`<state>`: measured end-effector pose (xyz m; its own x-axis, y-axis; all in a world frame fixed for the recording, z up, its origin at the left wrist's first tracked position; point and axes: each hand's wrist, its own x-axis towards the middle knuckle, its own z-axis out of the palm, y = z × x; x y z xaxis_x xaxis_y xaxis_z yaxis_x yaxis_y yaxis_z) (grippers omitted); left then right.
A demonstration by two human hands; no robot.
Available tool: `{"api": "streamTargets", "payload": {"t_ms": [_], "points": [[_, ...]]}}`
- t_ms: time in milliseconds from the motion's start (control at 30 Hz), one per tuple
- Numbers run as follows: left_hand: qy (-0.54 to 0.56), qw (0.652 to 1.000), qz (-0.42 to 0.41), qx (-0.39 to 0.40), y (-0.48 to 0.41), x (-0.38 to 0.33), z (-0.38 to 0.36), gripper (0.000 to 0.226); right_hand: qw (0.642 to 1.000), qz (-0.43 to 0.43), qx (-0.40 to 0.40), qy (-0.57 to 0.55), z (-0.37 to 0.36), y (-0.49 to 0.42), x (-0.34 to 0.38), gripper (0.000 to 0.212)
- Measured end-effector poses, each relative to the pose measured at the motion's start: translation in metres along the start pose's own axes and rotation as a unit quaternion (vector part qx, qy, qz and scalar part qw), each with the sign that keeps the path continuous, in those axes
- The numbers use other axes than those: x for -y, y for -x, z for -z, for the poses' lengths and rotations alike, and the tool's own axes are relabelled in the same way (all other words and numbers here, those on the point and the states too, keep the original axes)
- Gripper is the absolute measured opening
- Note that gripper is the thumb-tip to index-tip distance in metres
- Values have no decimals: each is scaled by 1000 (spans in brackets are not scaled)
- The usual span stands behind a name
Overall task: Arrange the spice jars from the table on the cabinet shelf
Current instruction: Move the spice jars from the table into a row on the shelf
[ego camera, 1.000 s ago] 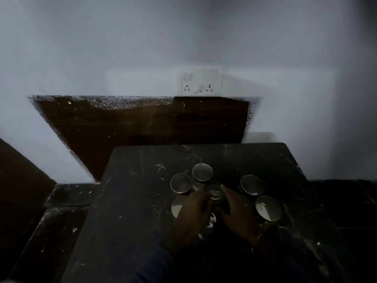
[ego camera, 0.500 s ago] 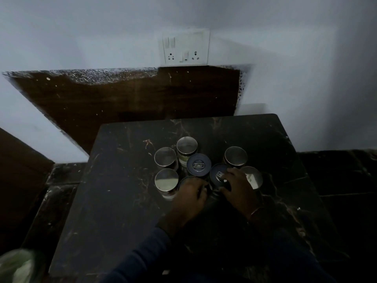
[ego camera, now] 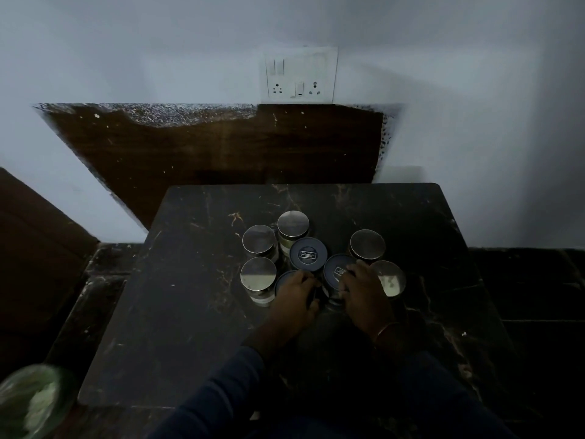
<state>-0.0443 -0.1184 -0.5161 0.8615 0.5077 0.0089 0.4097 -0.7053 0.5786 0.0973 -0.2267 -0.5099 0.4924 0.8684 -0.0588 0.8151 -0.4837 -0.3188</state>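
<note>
Now spice jars upright, lids up; left hand, right hand fingers each grasping one.

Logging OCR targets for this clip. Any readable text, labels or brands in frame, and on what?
"Fair", as best it reads: boxed logo on the dark lid of the centre jar.
Unreadable: a similar logo on the dark lid under the right hand, turned and partly covered.
Hidden: the dark lid under the left hand.
None: silver lids, wall socket plate.
</note>
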Motion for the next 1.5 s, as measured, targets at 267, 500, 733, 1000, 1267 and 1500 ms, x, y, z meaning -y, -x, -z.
{"api": "streamTargets", "payload": {"t_ms": [267,500,733,1000,1267,1500], "points": [[332,940,73,25,1,-20,42,67,963,10,65,-261,105,-11,13,17],[477,876,54,45,-5,-48,78,59,923,17,65,-380,154,-19,17,11],[793,583,103,141,3,-49,91,60,766,10,81,-638,144,-16,23,11],[697,702,144,-5,-1,-61,99,53,752,-30,1,-659,129,-17,54,26],[663,731,143,-83,10,-70,112,55,711,1,31,-702,125,-14,73,64],[626,763,122,-104,7,-65,130,47,688,9,80,-722,128,-34,86,58]]}}
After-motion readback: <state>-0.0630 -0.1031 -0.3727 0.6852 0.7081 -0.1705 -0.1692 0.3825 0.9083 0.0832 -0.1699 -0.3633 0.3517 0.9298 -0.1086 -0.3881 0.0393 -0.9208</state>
